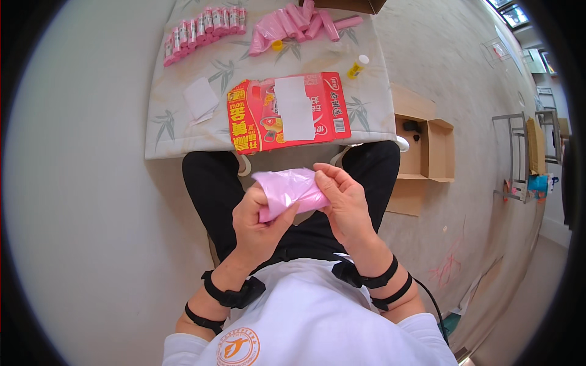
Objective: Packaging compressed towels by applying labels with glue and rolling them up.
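Note:
Above my lap I hold a roll of thin pink plastic bags with both hands, its loose outer layer partly unwound. My left hand is closed round its left end, the thumb pressing along the lower side. Fingers and thumb of my right hand pinch the other end. On the table beyond lies a flat red and yellow printed cardboard sheet with a white paper piece on it. Several labelled pink rolls stand in rows at the far left, and unlabelled pink rolls lie in a pile at the far middle.
White paper slips lie left of the red cardboard. A yellow glue bottle with a white cap is near the table's right edge, and a yellow cap lies by the pile. An open cardboard box sits on the floor at right.

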Motion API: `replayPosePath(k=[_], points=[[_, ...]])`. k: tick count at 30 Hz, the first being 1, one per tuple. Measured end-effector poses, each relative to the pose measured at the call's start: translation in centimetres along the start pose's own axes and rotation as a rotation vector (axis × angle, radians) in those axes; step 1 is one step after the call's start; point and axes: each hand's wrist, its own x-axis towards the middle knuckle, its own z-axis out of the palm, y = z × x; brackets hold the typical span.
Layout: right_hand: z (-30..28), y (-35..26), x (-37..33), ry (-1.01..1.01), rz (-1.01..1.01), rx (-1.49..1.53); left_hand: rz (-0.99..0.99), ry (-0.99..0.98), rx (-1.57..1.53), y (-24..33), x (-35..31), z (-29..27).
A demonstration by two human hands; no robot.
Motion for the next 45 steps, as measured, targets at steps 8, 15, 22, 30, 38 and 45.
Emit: replayPosePath(k=[8, 15, 22, 30, 38, 45], points=[[1.0, 1.5, 0.7, 0.090, -0.629, -0.053, -0.714, 0.147, -0.425, 0.5, 0.7, 0.9], [-0.5, -1.8, -1.9, -0.182, -0.004, 0.011, -0.323, 0.255, -0.231, -0.2, 0.4, -0.1], [-0.4, -0.1, -1.4, -0.146, -0.232, -0.054, -0.608, 0.093, -0.448, 0.9, 1.5, -0.7], [-0.3, 1.1, -0.3, -0.037, -0.190, -0.202, -0.508, 0.132, -0.398, -1.0, 0.1, -0.3], [-0.7, 2.7, 0.5, -0.030, -0.663, -0.363, -0.675, 0.126, -0.444, -1.1, 1.2, -0.8], [-0.4, 0.2, -0.4, -0.144, -0.341, -0.032, -0.286, -0.077, -0.294, -0.7, 1.0, -1.8]])
